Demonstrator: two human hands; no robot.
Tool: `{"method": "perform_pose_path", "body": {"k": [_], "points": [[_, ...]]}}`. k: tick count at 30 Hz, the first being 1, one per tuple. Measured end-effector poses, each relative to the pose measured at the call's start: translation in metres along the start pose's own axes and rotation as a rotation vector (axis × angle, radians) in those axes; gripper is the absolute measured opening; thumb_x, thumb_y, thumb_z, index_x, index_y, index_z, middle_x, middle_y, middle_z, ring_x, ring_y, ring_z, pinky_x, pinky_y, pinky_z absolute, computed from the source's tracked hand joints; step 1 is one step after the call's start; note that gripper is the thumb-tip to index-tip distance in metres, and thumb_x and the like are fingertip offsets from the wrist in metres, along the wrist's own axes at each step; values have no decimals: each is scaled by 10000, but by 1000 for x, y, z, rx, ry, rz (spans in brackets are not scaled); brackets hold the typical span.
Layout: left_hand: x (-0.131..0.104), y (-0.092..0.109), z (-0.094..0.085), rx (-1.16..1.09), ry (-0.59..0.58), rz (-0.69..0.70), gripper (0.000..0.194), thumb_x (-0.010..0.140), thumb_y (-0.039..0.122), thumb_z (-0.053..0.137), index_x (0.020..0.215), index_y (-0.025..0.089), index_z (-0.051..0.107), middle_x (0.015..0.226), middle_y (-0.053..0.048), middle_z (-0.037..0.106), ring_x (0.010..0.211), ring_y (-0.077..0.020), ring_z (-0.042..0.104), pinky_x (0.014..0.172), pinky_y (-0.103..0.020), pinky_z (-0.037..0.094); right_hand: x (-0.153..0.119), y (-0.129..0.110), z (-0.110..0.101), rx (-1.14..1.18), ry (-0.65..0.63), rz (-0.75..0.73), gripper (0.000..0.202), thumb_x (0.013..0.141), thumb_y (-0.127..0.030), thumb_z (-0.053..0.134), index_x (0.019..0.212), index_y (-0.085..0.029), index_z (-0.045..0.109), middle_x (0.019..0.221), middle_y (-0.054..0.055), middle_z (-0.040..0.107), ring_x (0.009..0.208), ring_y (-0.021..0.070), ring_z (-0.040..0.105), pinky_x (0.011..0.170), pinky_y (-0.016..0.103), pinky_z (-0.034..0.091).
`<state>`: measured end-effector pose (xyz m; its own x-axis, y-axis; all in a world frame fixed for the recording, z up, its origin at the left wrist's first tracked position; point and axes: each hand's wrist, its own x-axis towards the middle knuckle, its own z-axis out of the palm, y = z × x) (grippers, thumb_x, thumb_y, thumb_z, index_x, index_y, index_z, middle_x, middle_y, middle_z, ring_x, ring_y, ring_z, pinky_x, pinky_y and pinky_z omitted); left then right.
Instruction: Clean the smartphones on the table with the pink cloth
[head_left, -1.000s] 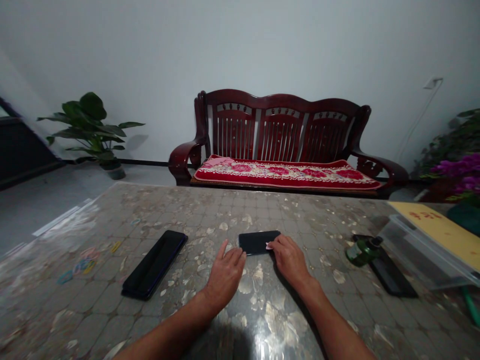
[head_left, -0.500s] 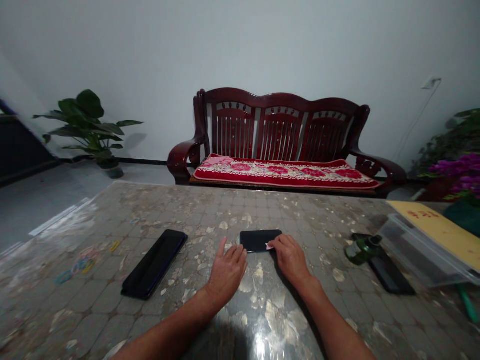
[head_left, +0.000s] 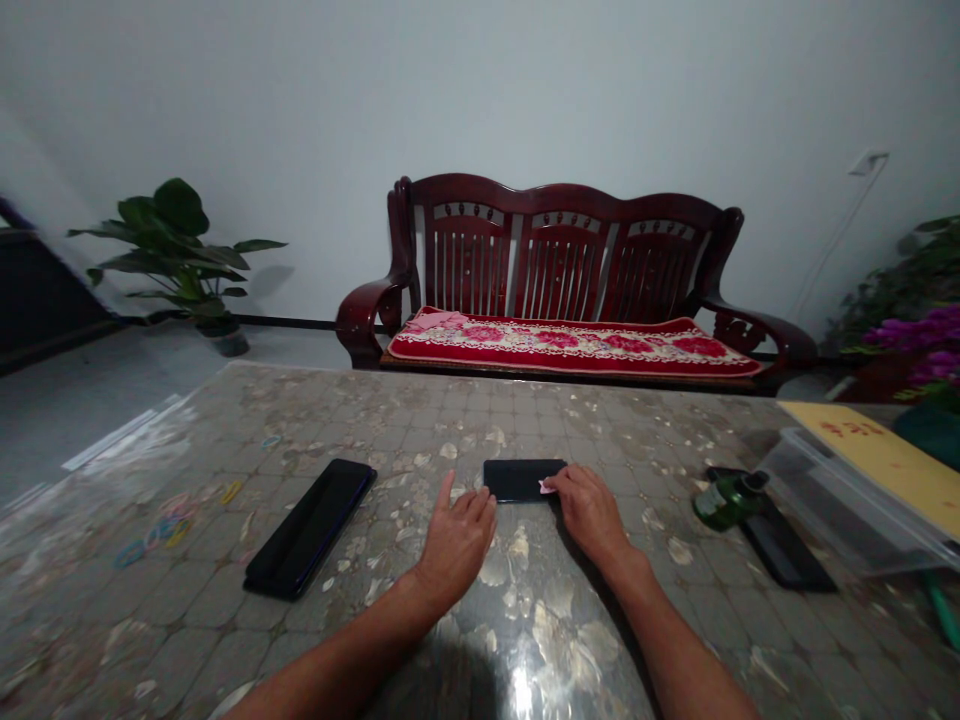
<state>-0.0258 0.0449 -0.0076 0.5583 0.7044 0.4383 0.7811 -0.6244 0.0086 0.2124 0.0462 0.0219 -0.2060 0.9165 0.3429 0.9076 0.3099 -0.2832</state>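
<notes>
A dark smartphone [head_left: 517, 480] lies flat, long side across, in the middle of the table. At its lower left corner rests my left hand [head_left: 459, 535], fingertips against the phone's edge, thumb stretched out and nothing in its grasp. My right hand [head_left: 592, 508] is over the phone's right end. Its thumb and fingers pinch a small pink piece [head_left: 547, 487], perhaps cloth or paper, against the screen. Most of that piece is hidden by the fingers.
Left of my hands lies a larger black phone-like slab [head_left: 311, 528], with several coloured rubber bands [head_left: 169, 525] beyond it. On the right are a green bottle [head_left: 727, 502], another black phone [head_left: 787, 545] and a clear plastic box [head_left: 832, 510] under a yellow envelope [head_left: 877, 450].
My right hand has shifted slightly to the right with the pink piece. The left hand and the phone look almost the same, apart from a slight shift of the whole view.
</notes>
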Motion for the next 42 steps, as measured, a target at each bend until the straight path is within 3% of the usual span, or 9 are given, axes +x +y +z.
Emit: {"method": "perform_pose_path", "body": {"k": [5,11,14,20,27,34,39,42], "points": [[-1,0,1,10,10,-9,241,932,104,543,1116,179,680,1143,-87,735,1001,-232,691,1203,-590,209,-1,-11,6,69,-19,-111,322,965,-95,469,981,-235,757,920,54,661,875,187,565,793,282,430],[-2,-2,3,1,2,-12,226,931,132,570,1118,186,685,1155,-75,735,1003,-230,694,1215,-579,183,16,16,-1,-57,-10,98,335,929,-67,475,970,-223,768,930,70,680,930,213,590,831,298,428],[-1,-2,3,-7,-2,-18,219,936,137,571,1112,194,687,1149,-68,736,1006,-227,695,1226,-573,158,25,10,0,-71,-48,126,334,928,-66,479,980,-221,770,952,73,688,953,216,594,853,292,423],[-1,-4,1,-26,-32,-22,242,929,130,571,1139,199,670,1182,-69,726,1041,-228,687,1232,-573,128,28,-9,4,-23,-129,32,348,949,-77,466,1013,-242,766,961,54,682,944,187,603,844,261,421],[-1,-3,-1,-12,-59,-21,238,947,147,556,1153,195,664,1195,-66,723,1059,-223,680,1229,-561,150,36,9,-3,-159,-87,261,345,927,-67,469,1024,-199,774,961,92,687,969,219,607,844,281,415],[1,-3,-3,-12,-83,-24,268,938,110,542,1158,200,666,1189,-65,724,1049,-222,680,1220,-582,167,34,-10,0,-87,-164,102,366,922,-62,462,1034,-229,768,981,70,686,975,197,607,863,255,408],[0,-5,-1,-5,-105,-23,310,922,106,553,1202,185,656,1228,-82,713,1077,-236,676,1222,-593,153,39,2,-4,-157,-123,237,354,916,-63,461,1040,-197,764,983,89,688,983,204,601,856,261,406],[0,-5,0,-20,-106,-26,323,912,103,556,1210,177,656,1242,-93,707,1081,-236,677,1230,-589,133,40,-3,1,-146,-130,221,352,920,-66,461,1050,-200,760,991,88,683,983,203,598,862,263,408]]}}
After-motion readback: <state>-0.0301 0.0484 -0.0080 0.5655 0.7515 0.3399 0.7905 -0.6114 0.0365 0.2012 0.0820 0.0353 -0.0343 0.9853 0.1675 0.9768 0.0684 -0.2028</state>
